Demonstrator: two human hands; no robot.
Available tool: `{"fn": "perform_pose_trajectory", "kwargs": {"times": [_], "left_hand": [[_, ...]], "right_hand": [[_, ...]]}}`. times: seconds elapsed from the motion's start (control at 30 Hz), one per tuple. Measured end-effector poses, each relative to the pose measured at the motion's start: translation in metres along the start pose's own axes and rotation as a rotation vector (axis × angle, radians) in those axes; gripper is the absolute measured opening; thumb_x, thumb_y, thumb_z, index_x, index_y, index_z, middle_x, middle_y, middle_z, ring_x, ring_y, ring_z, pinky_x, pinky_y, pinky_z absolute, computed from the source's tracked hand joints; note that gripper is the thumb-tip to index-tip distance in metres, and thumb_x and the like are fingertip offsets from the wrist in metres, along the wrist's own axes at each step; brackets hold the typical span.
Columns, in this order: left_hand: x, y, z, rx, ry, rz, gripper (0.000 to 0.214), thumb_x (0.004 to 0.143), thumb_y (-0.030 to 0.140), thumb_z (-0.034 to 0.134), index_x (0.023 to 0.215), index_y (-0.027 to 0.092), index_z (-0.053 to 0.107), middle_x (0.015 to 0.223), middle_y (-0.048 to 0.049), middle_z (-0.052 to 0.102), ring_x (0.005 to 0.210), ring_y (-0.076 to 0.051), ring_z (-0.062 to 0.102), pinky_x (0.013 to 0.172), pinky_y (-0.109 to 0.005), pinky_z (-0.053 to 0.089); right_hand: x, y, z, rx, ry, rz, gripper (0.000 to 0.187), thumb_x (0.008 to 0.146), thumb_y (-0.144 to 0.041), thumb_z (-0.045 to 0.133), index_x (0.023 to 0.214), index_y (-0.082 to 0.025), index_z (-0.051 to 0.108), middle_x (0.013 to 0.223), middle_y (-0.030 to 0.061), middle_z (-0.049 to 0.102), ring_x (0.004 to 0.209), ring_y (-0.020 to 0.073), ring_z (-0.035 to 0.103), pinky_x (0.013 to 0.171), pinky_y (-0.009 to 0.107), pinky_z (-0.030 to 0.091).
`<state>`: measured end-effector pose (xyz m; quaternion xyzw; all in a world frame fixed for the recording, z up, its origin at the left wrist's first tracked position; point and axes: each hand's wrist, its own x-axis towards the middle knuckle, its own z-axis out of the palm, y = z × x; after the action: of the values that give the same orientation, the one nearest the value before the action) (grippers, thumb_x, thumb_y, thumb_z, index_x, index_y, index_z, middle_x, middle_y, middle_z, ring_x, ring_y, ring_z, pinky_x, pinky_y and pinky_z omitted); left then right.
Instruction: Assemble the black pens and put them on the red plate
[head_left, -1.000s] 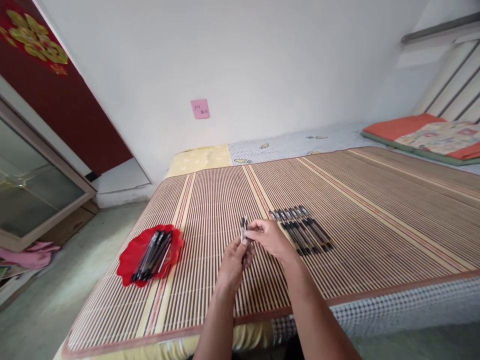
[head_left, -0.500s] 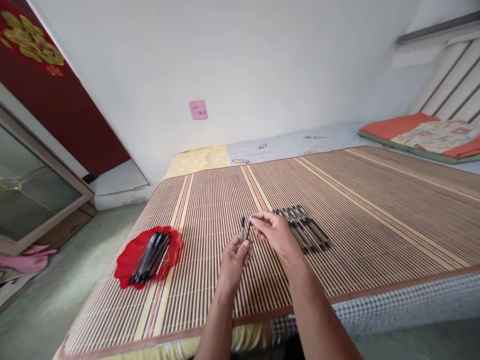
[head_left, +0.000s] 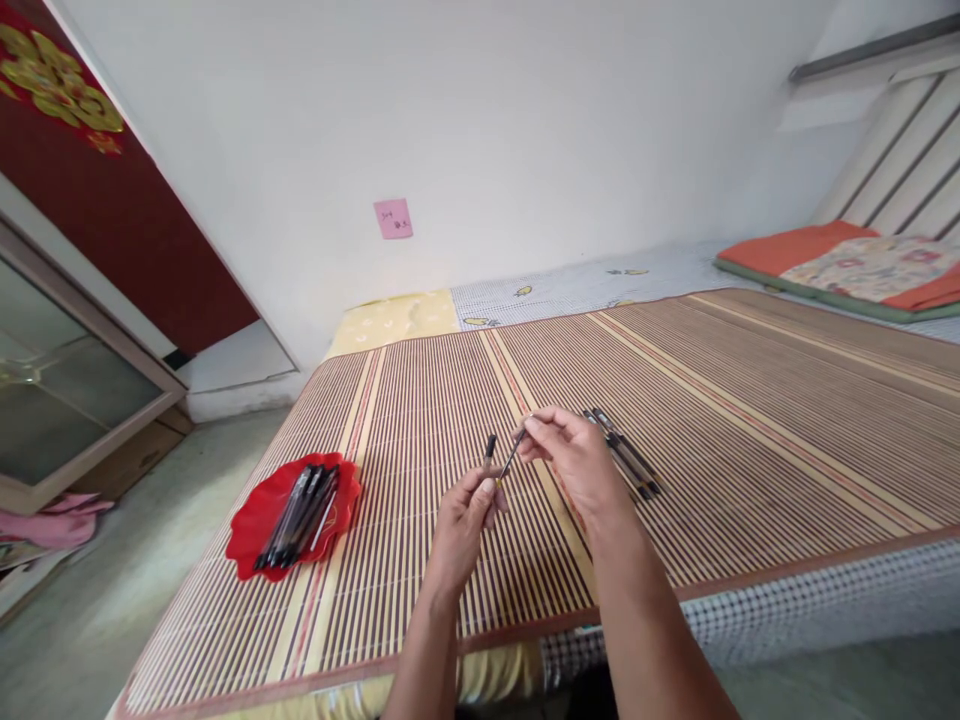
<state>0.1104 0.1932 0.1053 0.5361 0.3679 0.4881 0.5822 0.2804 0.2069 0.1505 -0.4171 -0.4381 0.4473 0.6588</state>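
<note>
One pen barrel (head_left: 489, 450) is gripped by the left hand (head_left: 463, 512), a refill (head_left: 512, 457) by the right hand (head_left: 576, 462).

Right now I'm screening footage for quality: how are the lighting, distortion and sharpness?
Head view: soft light, pale sheen on the floor; head view: the glass panel leans, likely lens distortion or camera tilt; head view: the pens in the dish lack fine detail.

Right hand (head_left: 564, 455) covers the thin refill's (head_left: 513, 455) upper end and, with its forearm, blocks part of the pen row (head_left: 636, 462); left hand (head_left: 459, 512) hides the pen barrel's (head_left: 490, 449) lower part. Handwriting on pink sticky note (head_left: 394, 218) too small to read. Gold door ornament (head_left: 56, 75) cut by left edge, folded orange bedding (head_left: 817, 243) by right, both forearms by bottom.
</note>
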Motion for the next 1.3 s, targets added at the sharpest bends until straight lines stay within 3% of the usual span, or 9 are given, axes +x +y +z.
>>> {"fn": "perform_pose_trajectory", "kwargs": {"times": [0.13, 0.27, 0.4, 0.73, 0.9, 1.03, 1.13, 1.23, 1.3], "left_hand": [[-0.002, 0.005, -0.003, 0.065, 0.010, 0.005, 0.035, 0.088, 0.048, 0.070, 0.106, 0.019, 0.079, 0.064, 0.0017, 0.049, 0.058, -0.013, 0.040, 0.057, -0.025, 0.033], [-0.004, 0.006, -0.004, 0.115, 0.049, -0.001, 0.029, 0.085, 0.044, 0.074, 0.103, 0.023, 0.082, 0.083, -0.0071, 0.066, 0.069, -0.018, 0.053, 0.063, -0.027, 0.038], [-0.004, 0.007, -0.004, 0.159, 0.047, 0.027, 0.027, 0.087, 0.043, 0.071, 0.103, 0.025, 0.083, 0.095, -0.0103, 0.073, 0.080, -0.023, 0.060, 0.067, -0.029, 0.042], [-0.003, 0.007, -0.004, 0.157, 0.046, 0.029, 0.023, 0.085, 0.039, 0.074, 0.100, 0.024, 0.083, 0.088, -0.0097, 0.074, 0.089, -0.027, 0.066, 0.074, -0.032, 0.048], [-0.005, 0.012, -0.011, 0.262, -0.100, 0.012, 0.023, 0.091, 0.040, 0.069, 0.101, 0.025, 0.083, 0.103, -0.0103, 0.077, 0.106, -0.030, 0.067, 0.091, -0.036, 0.047], [-0.008, 0.022, -0.013, 0.290, -0.188, 0.010, 0.025, 0.093, 0.041, 0.067, 0.105, 0.025, 0.082, 0.103, -0.0098, 0.076, 0.104, -0.029, 0.066, 0.089, -0.035, 0.047], [-0.010, 0.028, -0.010, 0.259, -0.199, -0.005, 0.026, 0.092, 0.043, 0.068, 0.103, 0.022, 0.081, 0.090, -0.0078, 0.070, 0.087, -0.023, 0.062, 0.077, -0.030, 0.044], [-0.012, 0.030, -0.006, 0.173, -0.231, -0.054, 0.033, 0.094, 0.047, 0.066, 0.106, 0.018, 0.077, 0.068, 0.0019, 0.049, 0.060, -0.013, 0.041, 0.058, -0.024, 0.031], [-0.014, 0.030, -0.003, 0.081, -0.280, -0.066, 0.036, 0.096, 0.047, 0.063, 0.109, 0.015, 0.073, 0.062, 0.0067, 0.036, 0.055, -0.011, 0.029, 0.054, -0.024, 0.024]], "right_hand": [[-0.005, -0.020, -0.008, 0.105, 0.205, -0.138, 0.022, 0.083, -0.038, 0.077, 0.089, -0.018, 0.069, 0.083, 0.0028, 0.074, 0.064, 0.0115, 0.067, 0.065, 0.027, 0.059], [-0.011, -0.034, -0.007, 0.125, 0.348, -0.273, 0.015, 0.090, -0.033, 0.070, 0.088, -0.019, 0.067, 0.084, 0.0019, 0.072, 0.068, 0.0119, 0.068, 0.068, 0.028, 0.058], [-0.013, -0.037, -0.005, 0.096, 0.382, -0.318, 0.015, 0.092, -0.034, 0.069, 0.089, -0.019, 0.066, 0.085, 0.0023, 0.072, 0.069, 0.0130, 0.068, 0.069, 0.030, 0.059], [-0.012, -0.034, -0.012, 0.003, 0.297, -0.340, 0.017, 0.091, -0.036, 0.071, 0.094, -0.019, 0.069, 0.088, 0.0033, 0.074, 0.067, 0.0132, 0.070, 0.069, 0.029, 0.061], [-0.015, -0.038, -0.020, -0.115, 0.266, -0.371, 0.017, 0.093, -0.035, 0.070, 0.098, -0.020, 0.071, 0.081, 0.0013, 0.073, 0.065, 0.0126, 0.068, 0.067, 0.028, 0.060], [-0.016, -0.040, -0.021, -0.175, 0.196, -0.376, 0.015, 0.094, -0.034, 0.068, 0.100, -0.020, 0.072, 0.085, 0.0022, 0.074, 0.067, 0.0125, 0.067, 0.069, 0.028, 0.059], [-0.017, -0.043, -0.017, -0.205, 0.100, -0.354, 0.015, 0.094, -0.033, 0.067, 0.100, -0.020, 0.072, 0.087, 0.0029, 0.075, 0.070, 0.0133, 0.068, 0.071, 0.029, 0.059], [-0.018, -0.042, -0.011, -0.215, -0.021, -0.285, 0.017, 0.094, -0.034, 0.067, 0.100, -0.020, 0.073, 0.090, 0.0046, 0.076, 0.075, 0.0148, 0.069, 0.073, 0.030, 0.058], [-0.017, -0.038, -0.009, -0.228, -0.115, -0.236, 0.017, 0.093, -0.035, 0.068, 0.100, -0.021, 0.075, 0.093, 0.0050, 0.076, 0.080, 0.0153, 0.069, 0.075, 0.030, 0.057]]}}
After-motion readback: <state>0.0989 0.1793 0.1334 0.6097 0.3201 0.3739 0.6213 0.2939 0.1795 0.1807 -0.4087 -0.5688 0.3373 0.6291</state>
